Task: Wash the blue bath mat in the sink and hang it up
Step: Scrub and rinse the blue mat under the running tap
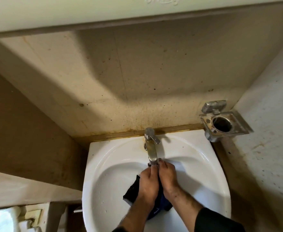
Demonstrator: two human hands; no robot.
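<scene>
Head view: both hands (157, 183) grip mat (132, 190); writing unreadable.

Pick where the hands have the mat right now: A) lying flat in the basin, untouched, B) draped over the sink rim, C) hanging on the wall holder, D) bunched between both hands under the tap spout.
D: the left hand and right hand press together on the mat, just below the tap spout, over the sink basin.
</scene>
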